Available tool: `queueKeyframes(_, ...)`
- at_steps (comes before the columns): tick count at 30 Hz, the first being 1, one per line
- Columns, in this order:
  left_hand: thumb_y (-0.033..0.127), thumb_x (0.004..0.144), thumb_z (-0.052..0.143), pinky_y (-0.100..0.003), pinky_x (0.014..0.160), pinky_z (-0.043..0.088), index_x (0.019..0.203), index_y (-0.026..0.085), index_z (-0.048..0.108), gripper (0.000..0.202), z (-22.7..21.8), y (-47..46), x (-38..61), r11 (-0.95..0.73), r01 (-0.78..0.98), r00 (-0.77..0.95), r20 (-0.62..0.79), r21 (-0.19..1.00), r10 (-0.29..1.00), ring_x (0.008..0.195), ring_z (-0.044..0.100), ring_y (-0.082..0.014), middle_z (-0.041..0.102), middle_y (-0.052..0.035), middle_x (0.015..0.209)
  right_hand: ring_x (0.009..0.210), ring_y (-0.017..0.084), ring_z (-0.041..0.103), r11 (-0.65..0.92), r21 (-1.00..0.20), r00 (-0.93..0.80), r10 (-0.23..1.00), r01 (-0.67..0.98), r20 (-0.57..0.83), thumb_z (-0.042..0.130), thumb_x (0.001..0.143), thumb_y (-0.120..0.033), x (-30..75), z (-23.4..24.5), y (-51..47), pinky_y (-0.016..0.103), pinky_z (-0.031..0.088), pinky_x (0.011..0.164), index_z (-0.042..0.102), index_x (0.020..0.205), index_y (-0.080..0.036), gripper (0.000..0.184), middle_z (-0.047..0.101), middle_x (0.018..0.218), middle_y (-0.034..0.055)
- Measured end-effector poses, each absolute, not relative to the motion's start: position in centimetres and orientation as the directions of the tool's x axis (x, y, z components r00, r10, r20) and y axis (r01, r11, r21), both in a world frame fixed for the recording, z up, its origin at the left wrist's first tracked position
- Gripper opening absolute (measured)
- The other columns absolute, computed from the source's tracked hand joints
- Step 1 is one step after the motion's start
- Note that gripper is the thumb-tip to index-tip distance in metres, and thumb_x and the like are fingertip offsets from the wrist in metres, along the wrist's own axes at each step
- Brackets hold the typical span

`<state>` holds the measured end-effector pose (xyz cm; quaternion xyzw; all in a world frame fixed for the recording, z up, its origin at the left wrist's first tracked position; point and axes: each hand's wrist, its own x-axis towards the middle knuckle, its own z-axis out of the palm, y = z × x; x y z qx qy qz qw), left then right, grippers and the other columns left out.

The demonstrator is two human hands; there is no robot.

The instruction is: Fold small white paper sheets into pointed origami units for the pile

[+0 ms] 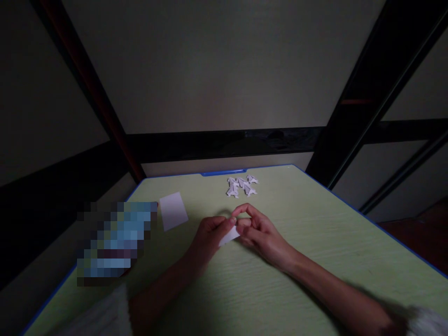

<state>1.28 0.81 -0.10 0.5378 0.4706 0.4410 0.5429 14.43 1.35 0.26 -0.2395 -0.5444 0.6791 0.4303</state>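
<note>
Over the middle of the table, a small piece of white paper (229, 236) is held between my two hands. My left hand (213, 233) grips it with the thumb on top. The thumb and fingers of my right hand (258, 229) close on the paper's right side, and the index finger is bent above. Much of the paper is hidden by the fingers, so its folds cannot be made out. Beyond my hands lie several small folded white paper figures (241, 184) in a cluster. To the left, a flat white sheet of paper (173, 211) rests on the table.
The light green table (315, 224) has a blue edge and a blue handle-like strip (224, 172) at the far side. A blurred-out blue object (117, 245) lies at the left. A panelled wall (224, 70) rises behind the table.
</note>
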Motion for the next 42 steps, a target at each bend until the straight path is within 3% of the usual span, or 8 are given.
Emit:
queueKeyframes(9, 0.040, 0.069, 0.045, -0.020, 0.038, 0.017, 0.047, 0.016, 0.041, 0.033, 0.0, 0.9, 1.1, -0.071, 0.123, 0.192, 0.047, 0.990, 0.980, 0.035, 0.023, -0.0050, 0.029, 0.0078, 0.036, 0.039, 0.005, 0.024, 0.102, -0.956, -0.375, 0.904, -0.276, 0.205, 0.054, 0.071, -0.029, 14.8, 0.7, 0.9, 0.018, 0.015, 0.039, 0.037, 0.077, -0.019, 0.020, 0.038, 0.046, -0.0089)
queueKeyframes(16, 0.037, 0.070, 0.043, -0.021, 0.043, 0.020, 0.044, 0.016, 0.035, 0.035, 0.2, 0.7, 0.9, -0.213, 0.278, 0.280, 0.133, 0.937, 0.951, 0.043, 0.027, -0.0069, 0.028, 0.0060, 0.042, 0.034, 0.004, 0.022, 0.051, -0.990, -0.528, 0.842, -0.128, 0.112, 0.050, 0.072, -0.039, 14.6, 0.2, 1.4, 0.018, 0.014, 0.035, 0.042, 0.062, -0.016, 0.026, 0.034, 0.038, -0.0091)
queueKeyframes(20, 0.038, 0.071, 0.041, -0.022, 0.043, 0.018, 0.042, 0.017, 0.028, 0.037, 0.4, 0.5, 1.1, -0.216, 0.337, 0.257, 0.131, 0.916, 0.957, 0.043, 0.024, -0.0066, 0.022, 0.0059, 0.043, 0.036, 0.003, 0.019, 0.102, -0.994, -0.468, 0.877, -0.030, 0.104, 0.054, 0.068, -0.041, 14.8, 0.2, 1.6, 0.019, 0.011, 0.035, 0.043, 0.054, -0.015, 0.032, 0.027, 0.040, -0.0093)
queueKeyframes(26, 0.040, 0.067, 0.045, -0.021, 0.042, 0.018, 0.042, 0.017, 0.030, 0.037, 0.3, 1.0, 1.0, -0.137, 0.270, 0.130, 0.105, 0.953, 0.986, 0.043, 0.024, -0.0061, 0.022, 0.0063, 0.043, 0.036, 0.002, 0.015, 0.109, -0.992, -0.318, 0.944, 0.058, 0.085, 0.054, 0.068, -0.041, 14.7, 0.2, 1.6, 0.020, 0.010, 0.035, 0.033, 0.043, -0.016, 0.041, 0.022, 0.038, -0.0093)
queueKeyframes(29, 0.039, 0.069, 0.044, -0.021, 0.040, 0.018, 0.042, 0.017, 0.031, 0.037, 0.2, 1.2, 0.9, -0.112, 0.225, 0.083, 0.096, 0.968, 0.992, 0.039, 0.023, -0.0053, 0.024, 0.0075, 0.038, 0.032, 0.003, 0.017, 0.072, -0.997, -0.325, 0.943, 0.001, 0.068, 0.050, 0.070, -0.042, 14.5, 0.1, 1.7, 0.020, 0.011, 0.034, 0.039, 0.046, -0.016, 0.038, 0.027, 0.033, -0.0092)
queueKeyframes(33, 0.037, 0.072, 0.040, -0.019, 0.039, 0.020, 0.045, 0.017, 0.035, 0.033, 0.2, 1.3, 0.8, -0.129, 0.158, 0.099, 0.114, 0.979, 0.989, 0.037, 0.025, -0.0052, 0.030, 0.0078, 0.036, 0.036, 0.005, 0.022, 0.053, -0.994, -0.369, 0.926, -0.091, 0.083, 0.050, 0.071, -0.040, 14.8, 0.1, 1.9, 0.020, 0.013, 0.038, 0.046, 0.055, -0.015, 0.030, 0.033, 0.038, -0.0081)
queueKeyframes(39, 0.036, 0.069, 0.043, -0.019, 0.038, 0.019, 0.043, 0.017, 0.034, 0.033, 0.1, 1.4, 0.7, -0.111, 0.151, 0.176, 0.084, 0.982, 0.981, 0.034, 0.024, -0.0040, 0.030, 0.0083, 0.034, 0.042, 0.006, 0.025, 0.107, -0.992, -0.378, 0.922, 0.060, 0.077, 0.053, 0.067, -0.036, 15.6, 0.7, 2.1, 0.022, 0.015, 0.042, 0.047, 0.048, -0.014, 0.030, 0.031, 0.042, -0.0061)
queueKeyframes(42, 0.037, 0.068, 0.043, -0.019, 0.037, 0.018, 0.043, 0.017, 0.035, 0.033, 0.1, 1.4, 0.8, -0.079, 0.147, 0.226, 0.044, 0.986, 0.973, 0.033, 0.024, -0.0037, 0.029, 0.0084, 0.033, 0.044, 0.007, 0.029, 0.100, -0.994, -0.415, 0.907, 0.039, 0.075, 0.047, 0.070, -0.035, 15.6, 0.8, 2.2, 0.022, 0.019, 0.043, 0.046, 0.053, -0.015, 0.027, 0.036, 0.045, -0.0050)
